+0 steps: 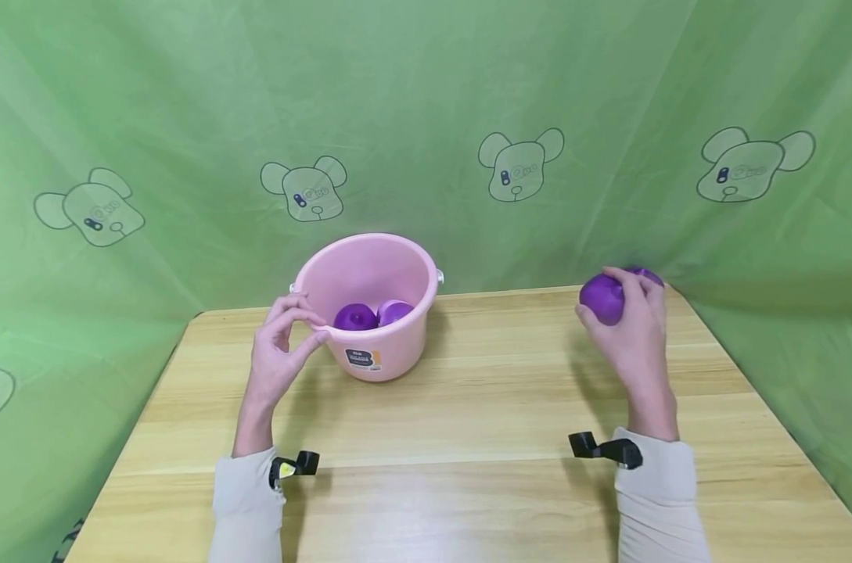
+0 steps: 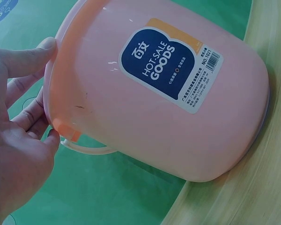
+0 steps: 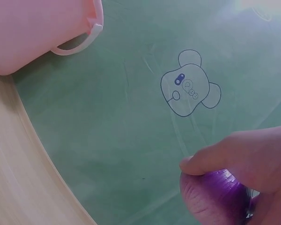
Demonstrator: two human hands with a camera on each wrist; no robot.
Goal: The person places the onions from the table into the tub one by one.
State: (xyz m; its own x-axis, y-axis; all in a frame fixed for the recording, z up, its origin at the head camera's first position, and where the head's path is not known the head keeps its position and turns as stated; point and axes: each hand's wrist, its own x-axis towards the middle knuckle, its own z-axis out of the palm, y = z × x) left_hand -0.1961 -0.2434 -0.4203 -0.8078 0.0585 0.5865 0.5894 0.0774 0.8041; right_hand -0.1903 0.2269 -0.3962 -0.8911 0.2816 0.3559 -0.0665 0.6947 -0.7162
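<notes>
A pink bucket (image 1: 397, 356) stands at the table's back edge, left of centre. Its near left rim is pinched between the thumb and fingers of my left hand (image 1: 278, 356), and the left wrist view shows the thumb on the lip beside the label (image 2: 171, 65). Inside the bucket lie a dark purple onion (image 1: 355, 317) and a lighter purple one. At the back right, my right hand (image 1: 630, 320) grips a shiny purple onion (image 1: 600, 299) with thumb and fingers. Another purple onion (image 1: 648, 274) shows just behind that hand, partly hidden by it.
The wooden table (image 1: 468, 438) ends at the back against a green curtain (image 1: 426, 102) printed with bear heads. More curtain hangs along both sides. A white bucket handle (image 2: 91, 149) droops at the bucket's side in the left wrist view.
</notes>
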